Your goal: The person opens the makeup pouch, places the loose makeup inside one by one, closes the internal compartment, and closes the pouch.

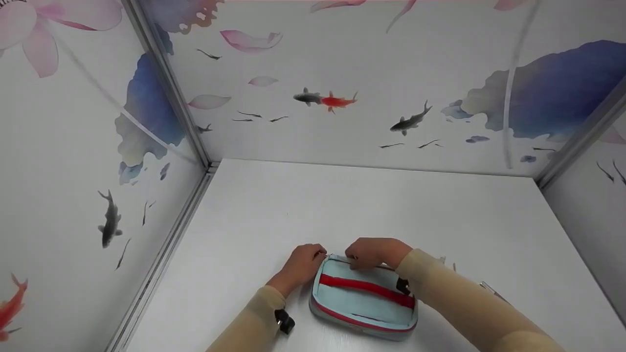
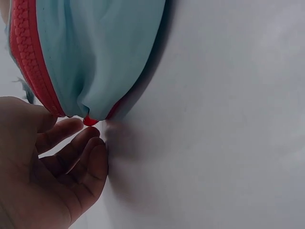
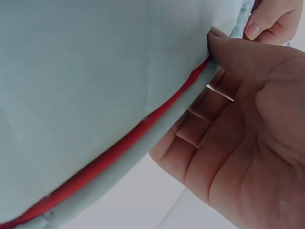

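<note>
A light blue zippered pouch (image 1: 362, 303) with a red strap across its top and a red zipper lies on the white table. At its far left corner my left hand (image 1: 304, 261) pinches the edge. In the left wrist view, the fingers of that hand (image 2: 62, 162) curl close to a small red tab (image 2: 89, 121) at the zipper's end. My right hand (image 1: 374, 252) grips the far edge. Seen from the right wrist, its thumb (image 3: 238, 55) presses on the pouch's top face while the other fingers go beneath the rim. Those fingertips are hidden.
Right of the pouch, partly behind my right forearm, lies a thin silvery item (image 1: 494, 290); its kind is unclear. Small pale pieces (image 1: 443, 259) show beyond that forearm. Printed panels wall the white table (image 1: 293, 205) at the back and both sides.
</note>
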A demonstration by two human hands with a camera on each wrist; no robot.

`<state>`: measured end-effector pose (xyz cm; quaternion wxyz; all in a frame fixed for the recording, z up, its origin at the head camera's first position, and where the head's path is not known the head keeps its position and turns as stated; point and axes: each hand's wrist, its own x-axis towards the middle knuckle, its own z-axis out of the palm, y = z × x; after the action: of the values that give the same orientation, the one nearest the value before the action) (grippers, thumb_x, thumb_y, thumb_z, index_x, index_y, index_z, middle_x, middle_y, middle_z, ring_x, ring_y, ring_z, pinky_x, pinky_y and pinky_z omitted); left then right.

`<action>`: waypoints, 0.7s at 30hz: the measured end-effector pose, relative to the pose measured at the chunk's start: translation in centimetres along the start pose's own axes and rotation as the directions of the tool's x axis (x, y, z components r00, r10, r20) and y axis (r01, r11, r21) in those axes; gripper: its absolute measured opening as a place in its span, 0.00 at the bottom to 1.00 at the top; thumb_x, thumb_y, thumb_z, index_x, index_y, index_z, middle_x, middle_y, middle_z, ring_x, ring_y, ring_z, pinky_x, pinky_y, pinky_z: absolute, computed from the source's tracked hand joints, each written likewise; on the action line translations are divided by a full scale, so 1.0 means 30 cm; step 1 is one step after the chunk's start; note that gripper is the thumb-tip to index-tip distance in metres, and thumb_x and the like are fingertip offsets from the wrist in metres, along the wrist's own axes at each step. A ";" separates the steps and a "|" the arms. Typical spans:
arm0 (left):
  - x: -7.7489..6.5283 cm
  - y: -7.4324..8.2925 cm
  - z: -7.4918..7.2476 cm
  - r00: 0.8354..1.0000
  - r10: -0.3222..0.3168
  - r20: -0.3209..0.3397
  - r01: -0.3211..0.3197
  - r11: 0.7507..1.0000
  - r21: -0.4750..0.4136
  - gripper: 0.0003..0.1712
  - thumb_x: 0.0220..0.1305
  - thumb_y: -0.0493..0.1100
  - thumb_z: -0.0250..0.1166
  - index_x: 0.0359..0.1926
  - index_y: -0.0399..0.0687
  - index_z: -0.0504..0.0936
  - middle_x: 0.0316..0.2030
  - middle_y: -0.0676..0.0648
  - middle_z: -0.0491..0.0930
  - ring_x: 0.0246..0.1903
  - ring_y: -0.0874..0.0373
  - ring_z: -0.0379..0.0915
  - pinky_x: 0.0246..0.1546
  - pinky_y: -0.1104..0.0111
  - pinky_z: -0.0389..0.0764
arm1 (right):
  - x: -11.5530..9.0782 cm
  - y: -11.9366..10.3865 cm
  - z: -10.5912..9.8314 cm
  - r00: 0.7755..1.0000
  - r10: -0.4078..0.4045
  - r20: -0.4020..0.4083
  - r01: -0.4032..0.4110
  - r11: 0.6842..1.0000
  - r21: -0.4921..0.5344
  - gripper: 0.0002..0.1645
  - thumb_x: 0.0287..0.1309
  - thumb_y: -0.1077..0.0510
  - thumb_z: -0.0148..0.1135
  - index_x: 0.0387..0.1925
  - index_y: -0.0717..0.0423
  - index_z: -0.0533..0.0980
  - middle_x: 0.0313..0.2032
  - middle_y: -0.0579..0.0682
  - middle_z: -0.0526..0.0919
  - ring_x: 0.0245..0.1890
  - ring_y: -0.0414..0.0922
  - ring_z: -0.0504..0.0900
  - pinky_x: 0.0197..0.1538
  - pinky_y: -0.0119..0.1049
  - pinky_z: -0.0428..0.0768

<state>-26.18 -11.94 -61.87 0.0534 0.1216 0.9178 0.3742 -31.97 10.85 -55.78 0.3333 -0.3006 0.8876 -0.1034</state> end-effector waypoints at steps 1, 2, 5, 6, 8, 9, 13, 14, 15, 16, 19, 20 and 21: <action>0.001 0.002 -0.001 1.000 0.001 0.004 -0.001 1.000 -0.004 0.15 0.81 0.44 0.56 0.53 0.44 0.86 0.50 0.45 0.88 0.52 0.51 0.83 0.60 0.53 0.83 | 0.002 0.001 0.004 1.000 0.006 -0.003 -0.006 1.000 0.007 0.06 0.71 0.52 0.67 0.47 0.45 0.84 0.35 0.41 0.83 0.36 0.44 0.80 0.46 0.42 0.82; 0.001 0.005 -0.004 1.000 0.001 0.007 -0.001 1.000 -0.009 0.15 0.81 0.43 0.56 0.53 0.44 0.87 0.50 0.46 0.88 0.52 0.51 0.83 0.59 0.53 0.83 | 0.003 0.003 0.008 1.000 0.012 -0.007 -0.012 1.000 0.021 0.06 0.71 0.52 0.68 0.47 0.44 0.84 0.35 0.41 0.83 0.36 0.45 0.80 0.47 0.43 0.82; 0.003 0.010 -0.011 1.000 0.003 0.018 -0.003 1.000 -0.011 0.14 0.80 0.41 0.56 0.53 0.43 0.87 0.49 0.45 0.87 0.51 0.51 0.82 0.59 0.52 0.82 | 0.006 0.007 0.012 1.000 0.010 -0.014 -0.010 0.999 0.032 0.07 0.70 0.53 0.69 0.48 0.44 0.84 0.36 0.41 0.84 0.37 0.45 0.80 0.49 0.44 0.83; 0.004 0.011 -0.013 1.000 0.002 0.025 -0.002 1.000 -0.006 0.14 0.79 0.40 0.56 0.53 0.43 0.86 0.48 0.46 0.87 0.50 0.52 0.81 0.59 0.53 0.82 | 0.006 0.009 0.012 1.000 0.008 -0.015 -0.008 0.999 0.032 0.08 0.70 0.53 0.69 0.48 0.44 0.84 0.36 0.41 0.84 0.38 0.45 0.80 0.49 0.44 0.83; 0.009 0.011 -0.016 0.999 -0.006 0.045 0.006 1.000 0.004 0.14 0.79 0.39 0.56 0.54 0.44 0.86 0.48 0.46 0.86 0.49 0.53 0.80 0.59 0.53 0.82 | 0.007 0.011 0.014 1.000 0.007 -0.016 -0.006 0.999 0.036 0.09 0.70 0.53 0.70 0.49 0.44 0.84 0.37 0.41 0.84 0.38 0.45 0.81 0.50 0.44 0.83; 0.011 0.011 -0.016 0.998 -0.013 0.057 0.012 1.000 0.012 0.14 0.79 0.39 0.57 0.55 0.44 0.86 0.48 0.47 0.86 0.49 0.54 0.80 0.59 0.54 0.82 | 0.007 0.012 0.015 1.000 0.006 -0.017 -0.005 0.999 0.032 0.10 0.70 0.53 0.70 0.50 0.44 0.84 0.37 0.40 0.84 0.38 0.45 0.81 0.50 0.43 0.84; 0.020 0.011 -0.025 0.993 -0.045 0.107 0.041 0.998 0.043 0.13 0.80 0.42 0.58 0.56 0.48 0.86 0.48 0.49 0.85 0.48 0.56 0.78 0.60 0.56 0.82 | 0.011 0.013 0.024 0.999 0.015 -0.031 -0.014 0.999 0.032 0.12 0.68 0.51 0.72 0.51 0.44 0.85 0.38 0.40 0.85 0.38 0.44 0.81 0.50 0.43 0.85; 0.021 0.011 -0.027 0.992 -0.057 0.117 0.051 0.998 0.048 0.13 0.80 0.43 0.59 0.56 0.49 0.86 0.48 0.50 0.84 0.48 0.56 0.77 0.60 0.56 0.82 | 0.011 0.011 0.026 0.999 0.017 -0.036 -0.016 0.999 0.032 0.13 0.68 0.50 0.72 0.52 0.45 0.85 0.38 0.41 0.85 0.38 0.45 0.81 0.50 0.43 0.85; 0.022 0.012 -0.030 0.990 -0.066 0.124 0.060 0.997 0.052 0.13 0.80 0.44 0.59 0.56 0.50 0.86 0.48 0.50 0.84 0.48 0.57 0.77 0.60 0.57 0.82 | 0.011 0.008 0.028 0.999 0.020 -0.041 -0.019 0.999 0.037 0.14 0.67 0.50 0.73 0.52 0.45 0.85 0.39 0.41 0.86 0.38 0.45 0.82 0.50 0.43 0.86; 0.023 0.012 -0.033 0.989 -0.075 0.131 0.069 0.996 0.052 0.13 0.79 0.45 0.60 0.56 0.50 0.86 0.48 0.51 0.84 0.47 0.57 0.77 0.60 0.57 0.83 | 0.009 0.004 0.029 0.999 0.023 -0.045 -0.021 0.999 0.043 0.15 0.66 0.50 0.74 0.52 0.45 0.85 0.39 0.41 0.86 0.38 0.45 0.82 0.50 0.44 0.86; 0.027 0.014 -0.040 0.985 -0.083 0.152 0.076 0.996 0.051 0.12 0.79 0.46 0.62 0.56 0.51 0.87 0.47 0.51 0.83 0.46 0.57 0.76 0.58 0.58 0.83 | 0.004 -0.005 0.033 0.998 0.037 -0.060 -0.034 0.998 0.053 0.16 0.64 0.50 0.76 0.52 0.46 0.86 0.39 0.41 0.86 0.38 0.45 0.82 0.50 0.44 0.87; 0.030 0.014 -0.041 0.984 -0.078 0.160 0.071 0.996 0.053 0.12 0.79 0.46 0.62 0.55 0.52 0.87 0.46 0.51 0.83 0.46 0.58 0.76 0.57 0.59 0.83 | 0.002 -0.008 0.033 0.997 0.044 -0.065 -0.040 0.998 0.055 0.16 0.63 0.51 0.77 0.51 0.46 0.85 0.39 0.41 0.86 0.38 0.45 0.82 0.50 0.44 0.87; 0.033 0.015 -0.042 0.983 -0.071 0.167 0.063 0.997 0.054 0.12 0.79 0.46 0.62 0.55 0.52 0.88 0.45 0.52 0.83 0.45 0.58 0.76 0.57 0.59 0.83 | 0.001 -0.009 0.033 0.996 0.051 -0.068 -0.048 0.997 0.056 0.16 0.62 0.51 0.77 0.51 0.46 0.85 0.38 0.41 0.86 0.38 0.45 0.82 0.50 0.43 0.87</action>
<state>-27.29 -12.23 -60.66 0.1403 0.1231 0.9223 0.3384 -31.20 10.63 -56.43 0.3127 -0.2655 0.9027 -0.1297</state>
